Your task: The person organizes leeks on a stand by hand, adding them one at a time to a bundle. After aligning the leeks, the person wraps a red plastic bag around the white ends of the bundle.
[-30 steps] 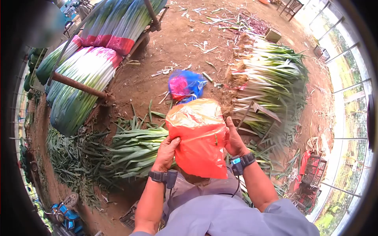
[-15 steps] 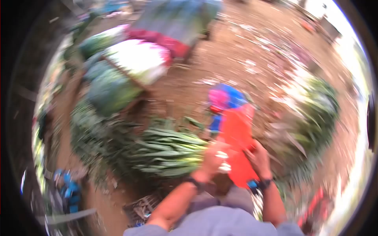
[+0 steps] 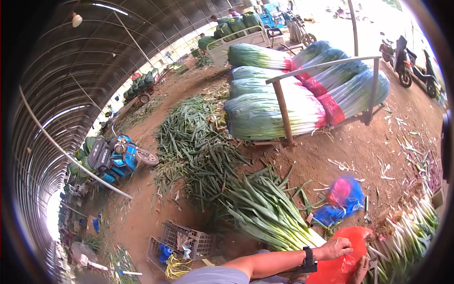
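A red plastic bag (image 3: 350,236) is held between my two hands at the lower right. My left hand (image 3: 335,248), with a black watch on its wrist, has its fingers closed on the bag's upper part. My right hand (image 3: 362,270) is pinched on the bag's right side, partly cut off by the frame's lower edge. Left of the bag lies a bundle of long green onions (image 3: 272,213), white ends toward my left hand. More green onions (image 3: 406,236) are laid out to the right. Beyond the bag, a blue and pink plastic bundle (image 3: 344,196) rests on the dirt.
A cart (image 3: 286,116) carries wrapped onion bundles (image 3: 279,111) ahead. Loose green leaves (image 3: 194,137) are heaped to its left. A grey plastic crate (image 3: 196,241) with yellow cord (image 3: 177,267) sits at the lower left. A blue three-wheeler (image 3: 118,156) stands farther left.
My view has swung left and up, bringing the cart, tunnel roof and vehicles into sight. The hands and red bag now appear lower and farther right. Both hands still hold the bag.
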Demonstrator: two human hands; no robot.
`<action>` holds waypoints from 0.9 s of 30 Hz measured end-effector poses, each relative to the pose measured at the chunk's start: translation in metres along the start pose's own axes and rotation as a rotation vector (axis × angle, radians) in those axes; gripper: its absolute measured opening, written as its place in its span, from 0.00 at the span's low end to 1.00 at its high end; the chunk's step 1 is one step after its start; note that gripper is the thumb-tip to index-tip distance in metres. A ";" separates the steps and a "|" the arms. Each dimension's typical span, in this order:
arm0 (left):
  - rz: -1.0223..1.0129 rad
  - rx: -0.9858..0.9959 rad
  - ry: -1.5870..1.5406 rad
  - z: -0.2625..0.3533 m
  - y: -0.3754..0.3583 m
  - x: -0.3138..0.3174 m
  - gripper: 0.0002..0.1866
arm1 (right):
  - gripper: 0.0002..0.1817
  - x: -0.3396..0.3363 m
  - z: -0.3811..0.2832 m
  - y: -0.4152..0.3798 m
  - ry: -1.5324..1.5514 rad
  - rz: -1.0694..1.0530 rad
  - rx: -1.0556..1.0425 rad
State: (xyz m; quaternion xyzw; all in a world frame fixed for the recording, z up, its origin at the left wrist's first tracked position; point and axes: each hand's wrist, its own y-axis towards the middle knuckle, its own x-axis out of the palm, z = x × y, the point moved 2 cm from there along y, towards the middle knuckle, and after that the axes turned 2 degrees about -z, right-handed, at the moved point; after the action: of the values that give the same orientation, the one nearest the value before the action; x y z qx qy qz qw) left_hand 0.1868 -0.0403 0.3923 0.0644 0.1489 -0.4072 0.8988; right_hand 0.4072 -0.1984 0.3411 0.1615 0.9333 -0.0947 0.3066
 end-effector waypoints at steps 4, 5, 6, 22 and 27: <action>0.314 -0.200 0.065 -0.064 0.004 -0.034 0.17 | 0.26 -0.056 0.038 0.013 -0.147 0.512 0.318; 0.246 -0.231 0.205 -0.074 0.004 -0.044 0.16 | 0.28 -0.058 0.019 0.012 0.171 0.571 0.255; 0.170 -0.254 0.344 -0.077 0.005 -0.052 0.16 | 0.28 -0.063 0.002 0.021 0.174 0.577 0.243; 0.168 0.514 0.627 0.032 -0.028 -0.025 0.38 | 0.10 0.027 -0.111 0.019 -0.267 -0.078 -0.340; 0.311 0.361 0.740 0.022 -0.029 -0.023 0.03 | 0.09 0.028 -0.153 0.005 -0.103 -0.106 -0.358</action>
State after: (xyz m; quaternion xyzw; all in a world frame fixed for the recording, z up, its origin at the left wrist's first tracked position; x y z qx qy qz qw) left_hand 0.1553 -0.0485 0.4207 0.3837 0.3759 -0.2361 0.8098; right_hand 0.3048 -0.1451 0.4449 0.0499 0.9255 0.0488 0.3722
